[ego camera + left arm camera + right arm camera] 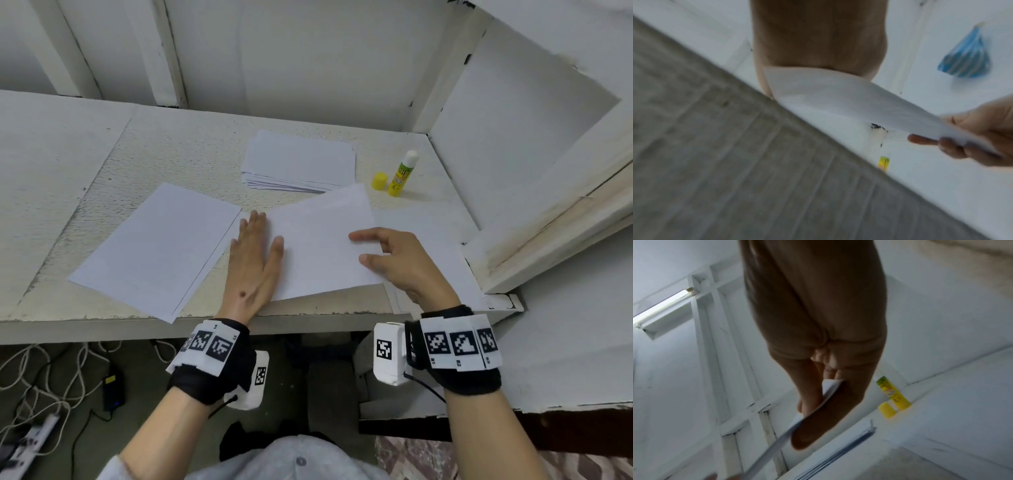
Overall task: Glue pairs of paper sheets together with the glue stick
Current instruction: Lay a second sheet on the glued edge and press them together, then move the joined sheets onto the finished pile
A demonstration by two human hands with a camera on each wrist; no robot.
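A white paper sheet [318, 240] lies in front of me, its right side lifted. My left hand [255, 250] lies flat on its left edge, fingers straight. My right hand [394, 255] pinches the sheet's right edge between thumb and fingers; the right wrist view shows the sheet [826, 389] held in that pinch, and the left wrist view shows the sheet [838, 100] arching up to the right hand [970, 138]. Another sheet [431, 226] lies under it. The yellow glue stick [402, 174] stands uncapped at the back right, its yellow cap [379, 180] beside it.
A stack of white sheets [301, 161] sits at the back centre. A pair of sheets [154, 250] lies at the left. The white table [61, 164] has a wall behind and a white board [548, 192] at the right. Cables lie on the floor below.
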